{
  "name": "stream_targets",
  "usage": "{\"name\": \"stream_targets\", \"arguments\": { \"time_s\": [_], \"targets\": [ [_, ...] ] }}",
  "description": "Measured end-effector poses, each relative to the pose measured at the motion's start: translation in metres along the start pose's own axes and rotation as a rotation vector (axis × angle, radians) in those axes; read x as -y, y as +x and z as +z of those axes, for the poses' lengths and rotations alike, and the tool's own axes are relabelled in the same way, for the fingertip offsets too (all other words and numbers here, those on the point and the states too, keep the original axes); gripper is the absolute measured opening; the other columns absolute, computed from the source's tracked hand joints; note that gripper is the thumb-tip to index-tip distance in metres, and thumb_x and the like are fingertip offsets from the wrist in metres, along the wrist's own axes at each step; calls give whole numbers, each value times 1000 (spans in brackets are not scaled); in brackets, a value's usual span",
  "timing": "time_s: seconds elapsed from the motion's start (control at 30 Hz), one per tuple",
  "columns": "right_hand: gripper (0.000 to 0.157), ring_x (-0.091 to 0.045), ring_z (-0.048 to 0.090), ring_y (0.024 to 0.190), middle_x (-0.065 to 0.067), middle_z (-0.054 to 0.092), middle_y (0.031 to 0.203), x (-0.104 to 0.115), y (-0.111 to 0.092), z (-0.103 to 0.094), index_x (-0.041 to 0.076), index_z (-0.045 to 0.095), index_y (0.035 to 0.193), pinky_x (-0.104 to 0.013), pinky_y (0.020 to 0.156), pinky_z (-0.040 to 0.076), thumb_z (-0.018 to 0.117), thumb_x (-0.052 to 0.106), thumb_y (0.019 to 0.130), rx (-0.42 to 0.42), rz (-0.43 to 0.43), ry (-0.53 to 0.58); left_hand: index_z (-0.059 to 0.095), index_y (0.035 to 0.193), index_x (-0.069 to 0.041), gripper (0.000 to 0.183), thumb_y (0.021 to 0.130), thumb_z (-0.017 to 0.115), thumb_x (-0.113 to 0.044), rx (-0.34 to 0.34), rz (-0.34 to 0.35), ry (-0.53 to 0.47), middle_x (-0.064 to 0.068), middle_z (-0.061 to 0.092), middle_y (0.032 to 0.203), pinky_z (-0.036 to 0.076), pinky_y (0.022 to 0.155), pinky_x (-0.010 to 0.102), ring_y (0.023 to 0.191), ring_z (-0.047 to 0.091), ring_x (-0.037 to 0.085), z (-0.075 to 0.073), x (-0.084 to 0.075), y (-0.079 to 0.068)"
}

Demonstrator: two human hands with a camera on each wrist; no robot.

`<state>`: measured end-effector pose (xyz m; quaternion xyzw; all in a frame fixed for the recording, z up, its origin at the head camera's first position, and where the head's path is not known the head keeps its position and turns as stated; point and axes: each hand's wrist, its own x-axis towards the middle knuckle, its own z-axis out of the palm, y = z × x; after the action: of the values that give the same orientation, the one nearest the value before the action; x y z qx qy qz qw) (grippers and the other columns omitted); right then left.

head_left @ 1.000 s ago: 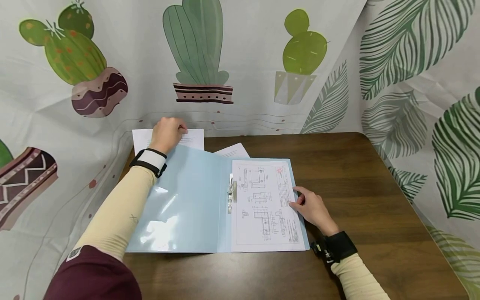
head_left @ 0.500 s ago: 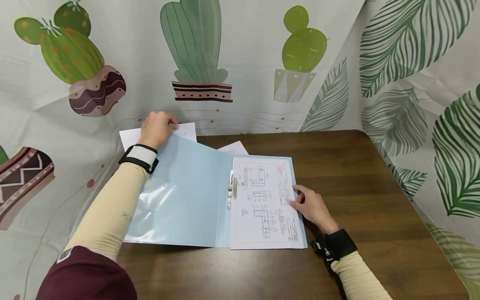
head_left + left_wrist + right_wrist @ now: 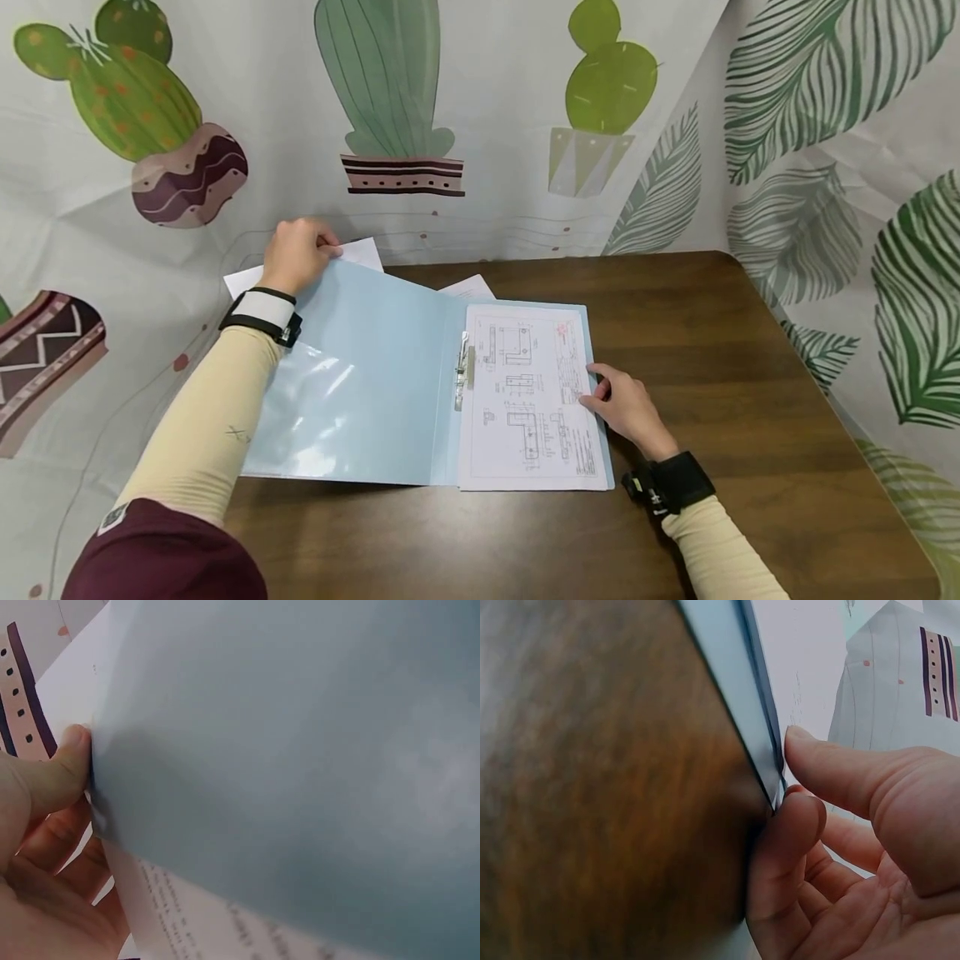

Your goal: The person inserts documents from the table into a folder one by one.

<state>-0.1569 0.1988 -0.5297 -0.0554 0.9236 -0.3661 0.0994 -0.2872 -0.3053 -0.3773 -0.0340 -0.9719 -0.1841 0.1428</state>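
A light blue file folder (image 3: pixel 367 383) lies spread on the table, its left cover tilted up from the tabletop. On its right side rests a stack of white sheets, topped by a technical drawing (image 3: pixel 517 475), beside a metal lever clip (image 3: pixel 463 375) at the spine. My left hand (image 3: pixel 295 254) grips the cover's upper edge; in the left wrist view its thumb (image 3: pixel 71 754) presses that edge, with a printed sheet (image 3: pixel 161 900) behind the cover. My right hand (image 3: pixel 632 412) pinches the right edge of the folder and sheets, thumb on top in the right wrist view.
Behind the raised cover a white printed sheet (image 3: pixel 365 254) sticks out, and another paper (image 3: pixel 471 287) shows past the spine. The brown wooden table (image 3: pixel 675 333) meets a curtain (image 3: pixel 510 125) printed with cacti and leaves at the back.
My left hand has moved left, lifting and tilting the folder's left cover; the sheet behind it has shifted left and turned. My right hand stays at the right edge.
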Motion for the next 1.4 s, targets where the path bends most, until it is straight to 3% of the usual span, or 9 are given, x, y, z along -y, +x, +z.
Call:
{"name": "stream_targets", "arguments": {
  "time_s": [0.27,0.63,0.77,0.87,0.93,1.1,1.2,1.33,1.4],
  "targets": [
    [60,-20,55,67,-8,57,85,2,1,-2,1,51,147,-30,55,41,76,15,94,23,8,-23,77,86,3,6,89,77,-3,101,-10,-37,20,72,84,46,74,50,84,64,37,1,15,-12],
    [57,-22,56,69,-10,58,88,3,3,-6,0,51,146,-33,58,43,74,15,96,40,-8,-37,77,87,2,7,87,79,-4,158,3,-69,17,73,81,44,73,43,83,64,35,4,26,-17],
    [52,-35,61,96,-21,61,118,4,6,-8,-1,53,145,-47,79,51,70,12,98,-33,-82,-101,77,87,2,7,88,79,-5,161,5,-78,17,73,81,42,74,44,84,63,34,3,26,-17],
    [51,-40,52,113,-23,53,146,3,9,-8,-1,51,147,-52,93,44,66,7,99,-58,-139,-139,77,87,2,7,89,79,-5,167,0,-79,17,73,81,42,74,44,85,62,35,3,27,-18],
    [52,-38,51,110,-23,52,150,3,10,-7,-1,50,148,-50,95,38,64,1,99,-57,-180,-165,77,87,2,7,89,79,-5,174,-10,-81,17,73,81,43,74,45,85,62,35,3,27,-19],
    [57,-34,48,94,-24,64,135,-1,10,-6,1,50,149,-44,83,31,65,-6,95,-55,-221,-246,77,89,3,7,90,78,-5,183,-29,-87,18,72,83,42,76,46,87,61,35,4,26,-19],
    [58,-35,46,94,-21,74,109,-1,9,-6,4,50,150,-42,78,33,66,-4,95,-53,-208,-271,77,90,3,8,91,76,-4,183,-43,-90,19,72,84,42,77,47,89,60,35,4,25,-18],
    [59,-35,45,94,-8,68,74,-2,7,-7,7,51,151,-40,74,33,68,-1,95,-52,-201,-295,77,92,4,8,92,75,-4,178,-60,-89,21,71,86,42,79,49,91,59,36,4,26,-17],
    [59,-34,46,93,-4,66,70,-3,7,-7,7,51,151,-39,72,33,69,-1,95,-55,-205,-304,77,93,4,8,92,75,-4,168,-64,-89,21,71,87,43,79,50,90,59,36,4,26,-18]
  ]
}}
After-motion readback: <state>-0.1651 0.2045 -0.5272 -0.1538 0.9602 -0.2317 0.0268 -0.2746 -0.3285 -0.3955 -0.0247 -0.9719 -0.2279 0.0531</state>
